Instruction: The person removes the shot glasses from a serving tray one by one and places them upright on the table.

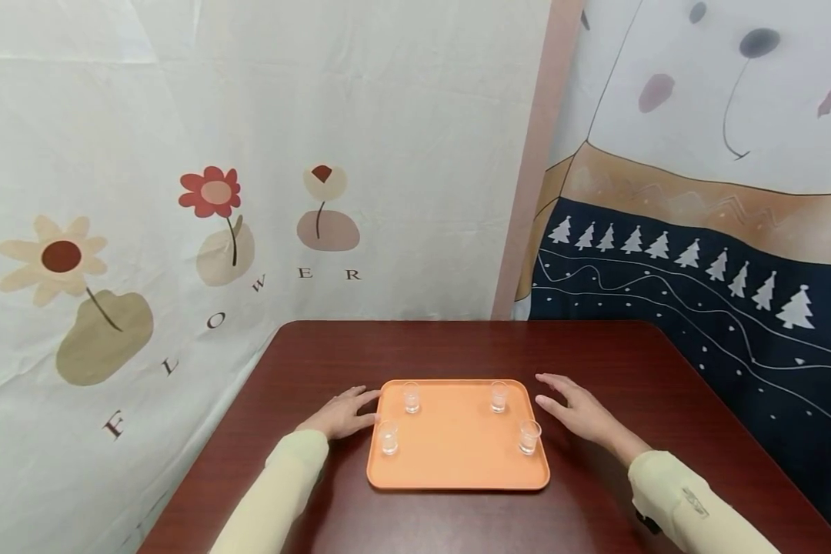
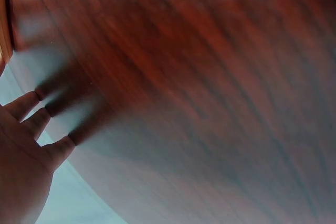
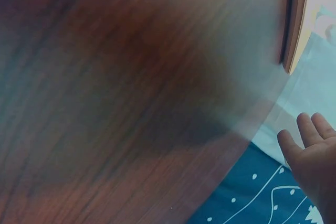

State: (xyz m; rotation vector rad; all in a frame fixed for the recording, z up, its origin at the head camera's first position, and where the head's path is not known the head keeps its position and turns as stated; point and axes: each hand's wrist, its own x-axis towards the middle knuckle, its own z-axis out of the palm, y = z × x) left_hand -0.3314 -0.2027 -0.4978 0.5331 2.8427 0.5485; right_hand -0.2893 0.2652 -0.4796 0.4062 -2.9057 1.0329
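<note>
Head view: the dark table [image 1: 595, 350] supports an orange tray [image 1: 457, 471], lying flat. Left hand [image 1: 344, 413] and right hand [image 1: 587, 412] flank it, relaxed, grasping nothing. Four clear cups [image 1: 529, 440] stand two per side, probably for balance.

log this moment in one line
orange tray: on table, holding four clear cups | left hand: at tray's left edge | right hand: beside tray's right edge | contact: unclear
</note>
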